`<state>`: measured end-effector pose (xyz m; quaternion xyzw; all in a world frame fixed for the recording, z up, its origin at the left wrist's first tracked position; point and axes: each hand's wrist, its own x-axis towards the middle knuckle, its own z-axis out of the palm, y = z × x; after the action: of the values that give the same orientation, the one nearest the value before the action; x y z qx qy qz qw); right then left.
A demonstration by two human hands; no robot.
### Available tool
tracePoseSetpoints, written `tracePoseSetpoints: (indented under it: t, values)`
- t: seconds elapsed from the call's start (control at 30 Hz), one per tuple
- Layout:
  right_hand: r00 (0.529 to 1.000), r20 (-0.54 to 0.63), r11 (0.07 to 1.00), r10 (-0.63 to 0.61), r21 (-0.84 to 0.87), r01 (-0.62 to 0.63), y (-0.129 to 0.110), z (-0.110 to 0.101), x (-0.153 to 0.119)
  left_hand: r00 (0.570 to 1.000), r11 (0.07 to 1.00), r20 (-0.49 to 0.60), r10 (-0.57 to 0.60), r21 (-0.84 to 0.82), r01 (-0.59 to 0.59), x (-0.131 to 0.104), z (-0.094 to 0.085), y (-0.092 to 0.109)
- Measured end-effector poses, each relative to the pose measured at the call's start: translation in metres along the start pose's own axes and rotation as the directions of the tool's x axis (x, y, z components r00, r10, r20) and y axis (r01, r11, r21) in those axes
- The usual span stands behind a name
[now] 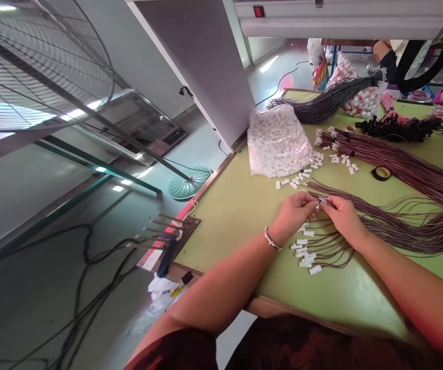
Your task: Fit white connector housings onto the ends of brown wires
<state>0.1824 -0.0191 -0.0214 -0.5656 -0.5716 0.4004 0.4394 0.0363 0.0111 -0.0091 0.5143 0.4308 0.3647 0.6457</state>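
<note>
My left hand point(295, 215) and my right hand point(343, 220) meet over the green table, both closed in a pinch. Between the left fingertips shows a small white connector point(317, 206), partly covered. The right fingers grip thin brown wires point(323, 199) with bare metal ends. Below the hands lie several wires with white connectors point(306, 261) on their ends. Loose white connectors point(294, 183) are scattered just beyond my left hand. A long bundle of brown wires point(394, 226) runs off to the right, passing by my right hand.
A clear bag of white connectors point(278, 141) lies at the back. Behind my hands are a thicker brown wire bundle point(406, 162), a roll of tape point(381, 173) and a dark wire bundle point(321, 105). A pegged board point(183, 236) sits on the left edge. A fan point(44, 67) stands left; people sit opposite.
</note>
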Motion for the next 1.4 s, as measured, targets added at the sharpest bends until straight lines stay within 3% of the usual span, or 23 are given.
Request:
tracePoseSetpoints:
  t: [0.13, 0.23, 0.3, 0.4, 0.43, 0.47, 0.5, 0.53, 0.57, 0.6, 0.63, 0.67, 0.73, 0.8, 0.87, 0.93, 1.03, 1.1, 1.23, 1.4]
  values:
    - [0.999, 0.035, 0.999, -0.007, 0.039, 0.006, -0.003, -0.001, -0.001, 0.998, 0.999, 0.054, -0.026, 0.026, 0.025, 0.004, -0.006, 0.001]
    - [0.999, 0.012, 0.999, 0.039, 0.012, -0.039, -0.008, -0.004, -0.001, 0.974, 0.979, 0.212, -0.083, 0.201, 0.039, 0.003, -0.019, 0.009]
    - [0.994, -0.055, 0.993, 0.098, 0.067, -0.094, -0.009, -0.007, 0.0, 0.925, 0.926, 0.362, -0.111, 0.376, -0.036, -0.001, -0.03, 0.018]
    - [0.982, -0.064, 0.969, 0.176, 0.187, -0.162, -0.008, -0.008, 0.002, 0.802, 0.836, 0.587, -0.111, 0.491, -0.244, -0.008, -0.043, 0.032]
    - [0.981, -0.045, 0.964, 0.187, 0.202, -0.175, -0.007, -0.008, 0.002, 0.795, 0.817, 0.599, -0.097, 0.505, -0.28, -0.007, -0.047, 0.035]
    - [0.981, -0.028, 0.962, 0.191, 0.205, -0.181, -0.007, -0.008, 0.002, 0.838, 0.794, 0.542, -0.063, 0.536, -0.287, -0.006, -0.051, 0.037]
    - [0.982, -0.018, 0.961, 0.19, 0.206, -0.182, -0.007, -0.007, 0.002, 0.912, 0.763, 0.409, 0.0, 0.589, -0.265, -0.002, -0.055, 0.036]
    - [0.982, -0.018, 0.961, 0.189, 0.209, -0.181, -0.007, -0.007, 0.002, 0.974, 0.724, 0.211, 0.089, 0.657, -0.208, 0.003, -0.06, 0.034]
    - [0.982, -0.023, 0.96, 0.189, 0.212, -0.18, -0.008, -0.007, 0.001, 0.978, 0.682, -0.031, 0.205, 0.721, -0.121, 0.01, -0.065, 0.031]
    - [0.981, -0.026, 0.96, 0.191, 0.213, -0.181, -0.008, -0.006, 0.001, 0.928, 0.634, -0.211, 0.308, 0.773, -0.035, 0.018, -0.07, 0.026]
    - [0.981, -0.028, 0.961, 0.194, 0.207, -0.184, -0.008, -0.006, 0.0, 0.889, 0.583, -0.287, 0.357, 0.812, 0.028, 0.025, -0.074, 0.022]
    - [0.98, -0.029, 0.963, 0.196, 0.194, -0.187, -0.008, -0.006, 0.0, 0.878, 0.546, -0.31, 0.365, 0.835, 0.068, 0.033, -0.078, 0.017]
    - [0.98, -0.043, 0.971, 0.192, 0.154, -0.183, -0.008, -0.005, -0.001, 0.894, 0.489, -0.284, 0.346, 0.868, 0.086, 0.043, -0.084, 0.01]
    - [0.983, -0.066, 0.979, 0.171, 0.12, -0.162, -0.006, -0.004, -0.001, 0.918, 0.493, -0.254, 0.304, 0.867, 0.077, 0.046, -0.087, 0.009]
    - [0.987, -0.076, 0.985, 0.144, 0.109, -0.135, -0.006, -0.004, 0.0, 0.934, 0.561, -0.249, 0.258, 0.825, 0.065, 0.041, -0.088, 0.014]
    - [0.988, -0.066, 0.986, 0.138, 0.107, -0.13, -0.006, -0.004, 0.0, 0.938, 0.685, -0.267, 0.22, 0.727, 0.046, 0.033, -0.086, 0.02]
    - [0.986, -0.048, 0.98, 0.159, 0.125, -0.152, -0.008, -0.005, -0.001, 0.96, 0.912, -0.256, 0.114, 0.411, 0.002, 0.021, -0.077, 0.028]
    - [0.985, -0.034, 0.977, 0.169, 0.138, -0.163, -0.01, -0.005, -0.001, 0.982, 0.991, -0.19, 0.013, 0.132, 0.012, 0.015, -0.065, 0.029]
    - [0.987, -0.02, 0.982, 0.159, 0.11, -0.156, -0.011, -0.005, -0.002, 0.989, 0.966, -0.057, -0.138, -0.229, 0.121, 0.008, -0.041, 0.024]
    - [0.989, -0.032, 0.987, 0.143, 0.075, -0.14, -0.012, -0.005, -0.003, 0.967, 0.916, 0.02, -0.253, -0.318, 0.246, 0.007, -0.03, 0.017]
